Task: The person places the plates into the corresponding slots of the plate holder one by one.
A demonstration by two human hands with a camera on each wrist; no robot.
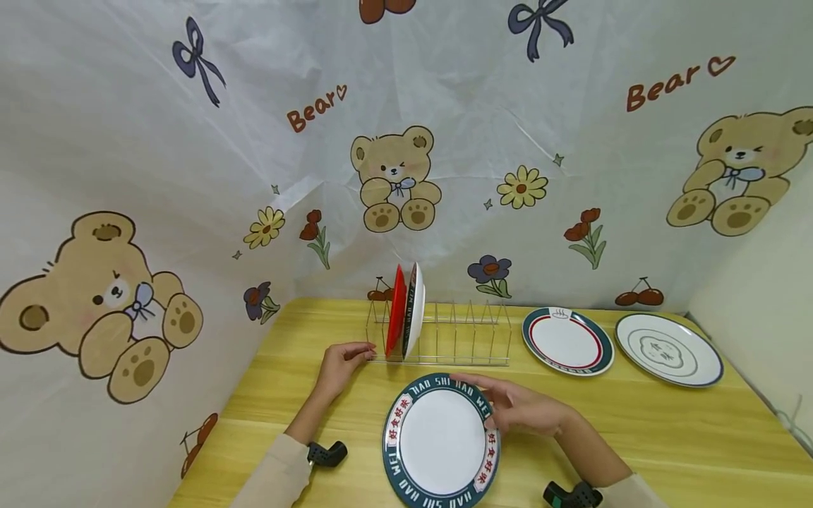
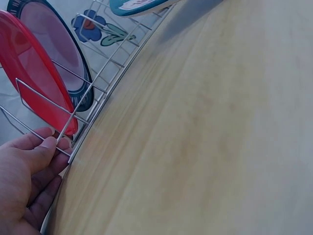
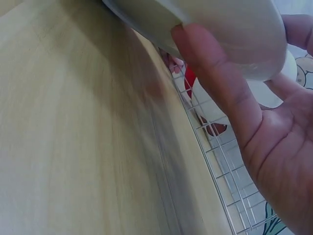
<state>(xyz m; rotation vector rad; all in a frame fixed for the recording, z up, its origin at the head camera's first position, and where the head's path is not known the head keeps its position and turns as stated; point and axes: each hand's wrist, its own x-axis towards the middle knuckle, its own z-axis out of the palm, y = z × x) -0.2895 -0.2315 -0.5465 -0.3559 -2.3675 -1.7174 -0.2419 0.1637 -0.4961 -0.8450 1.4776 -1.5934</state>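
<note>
My left hand pinches the wire at the left end of a metal dish rack; the left wrist view shows thumb and fingertips on that wire. A red plate and a white plate with a dark patterned rim stand on edge in the rack's left slots. With my right hand I grip the upper right edge of a white plate with a green lettered rim. It is tilted above the table in front of the rack, and its pale underside shows in the right wrist view, the thumb against it.
To the right of the rack, a plate with a green rim and red ring lies on the wooden table. Beside it lies a white plate with a thin dark rim. A bear-patterned cloth hangs behind.
</note>
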